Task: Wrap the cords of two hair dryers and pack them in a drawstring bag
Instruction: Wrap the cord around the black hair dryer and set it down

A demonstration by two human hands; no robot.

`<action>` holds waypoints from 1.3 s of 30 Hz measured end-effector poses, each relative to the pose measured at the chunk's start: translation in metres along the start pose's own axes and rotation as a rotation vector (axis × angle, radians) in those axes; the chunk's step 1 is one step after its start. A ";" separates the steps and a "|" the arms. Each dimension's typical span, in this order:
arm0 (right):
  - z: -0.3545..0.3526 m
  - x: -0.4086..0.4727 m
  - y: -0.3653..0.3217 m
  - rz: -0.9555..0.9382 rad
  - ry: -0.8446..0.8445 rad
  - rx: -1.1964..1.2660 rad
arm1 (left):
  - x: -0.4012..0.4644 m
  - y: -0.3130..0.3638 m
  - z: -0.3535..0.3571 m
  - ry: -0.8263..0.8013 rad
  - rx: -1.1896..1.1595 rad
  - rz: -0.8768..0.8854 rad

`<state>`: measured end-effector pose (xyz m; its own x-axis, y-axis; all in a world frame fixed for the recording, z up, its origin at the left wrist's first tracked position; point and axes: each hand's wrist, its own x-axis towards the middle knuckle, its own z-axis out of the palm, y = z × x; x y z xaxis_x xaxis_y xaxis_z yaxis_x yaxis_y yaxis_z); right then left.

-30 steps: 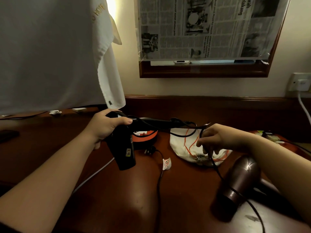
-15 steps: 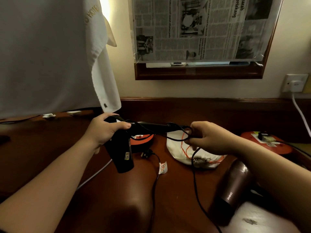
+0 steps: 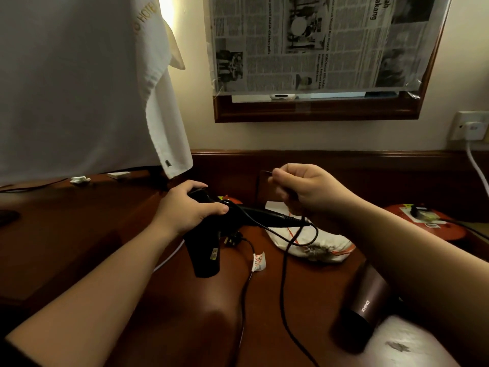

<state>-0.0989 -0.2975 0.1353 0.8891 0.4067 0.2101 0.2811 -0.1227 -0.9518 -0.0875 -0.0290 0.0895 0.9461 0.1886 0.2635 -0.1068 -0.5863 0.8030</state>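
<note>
Dark red-brown wood makes the desk (image 3: 79,234), and its raised back edge runs along a cream wall under a framed mirror covered with newspaper (image 3: 317,43). Over the desk, in front of that back edge, is the black hair dryer (image 3: 206,245): its matte barrel points down toward the desk and its slim handle points to the right, with a small label near the barrel mouth. The black cord (image 3: 283,274) goes out from the handle end, makes a loose loop below it, rises to the right hand, and another part falls down to the desk front. Its plug (image 3: 232,238) lies on the wood just right of the barrel, with a white tag (image 3: 258,262) near it. Right of the black dryer lies the white drawstring bag (image 3: 315,245), flat, with an orange string. Farther right and nearer the desk front lies the brown hair dryer (image 3: 366,305), glossy, with light lettering. Between the black dryer and the desk front the wood is bare except for the cord.

A white towel (image 3: 79,83) hangs at the left of the black dryer. The left hand (image 3: 188,210) grasps the dryer where barrel and handle meet, thumb on top. The right hand (image 3: 304,189) is raised above the handle, fingers curled, pinching the cord.
</note>
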 end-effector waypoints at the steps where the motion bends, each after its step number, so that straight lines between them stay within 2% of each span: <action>1: 0.005 -0.003 -0.001 -0.016 -0.068 0.034 | 0.000 0.000 0.002 0.005 0.000 -0.002; 5: 0.027 -0.021 0.015 -0.048 -0.378 -0.122 | 0.004 0.001 0.006 0.034 -0.055 -0.016; 9: 0.034 -0.025 0.054 -0.044 -0.499 -0.539 | 0.007 0.005 -0.002 0.023 -0.200 -0.048; 12: 0.026 -0.025 0.070 0.060 -0.482 -0.616 | 0.006 0.009 -0.009 -0.079 -0.291 -0.042; 15: 0.011 -0.017 0.072 0.108 -0.324 -0.607 | -0.001 0.012 -0.013 -0.280 -0.330 -0.010; 17: 0.000 -0.006 0.064 0.221 -0.213 -0.490 | -0.007 0.015 -0.014 -0.410 -0.311 0.003; 19: -0.010 0.002 0.054 0.224 -0.230 -0.552 | -0.011 0.018 -0.013 -0.462 -0.231 0.019; 22: -0.019 0.006 0.033 0.241 -0.253 -0.447 | -0.012 0.022 -0.010 -0.402 -0.083 0.028; 26: -0.020 -0.004 0.002 0.282 -0.447 -0.298 | -0.009 0.021 -0.003 -0.285 0.003 0.032; 28: -0.012 -0.010 -0.004 0.284 -0.483 -0.350 | -0.007 0.020 -0.002 -0.213 0.001 0.037; 31: 0.003 -0.018 -0.003 0.257 -0.422 -0.525 | -0.005 0.018 -0.001 -0.115 0.030 0.037; 35: 0.003 -0.024 -0.006 0.287 -0.428 -0.771 | -0.003 0.013 -0.002 0.020 0.160 0.060; 39: 0.012 -0.029 0.003 0.238 -0.405 -0.740 | -0.001 0.010 -0.004 0.080 0.069 0.053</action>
<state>-0.1280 -0.2986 0.1235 0.7966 0.5689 -0.2046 0.3921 -0.7438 -0.5413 -0.0911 -0.0321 0.0989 0.9118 0.2170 0.3485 -0.1316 -0.6497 0.7488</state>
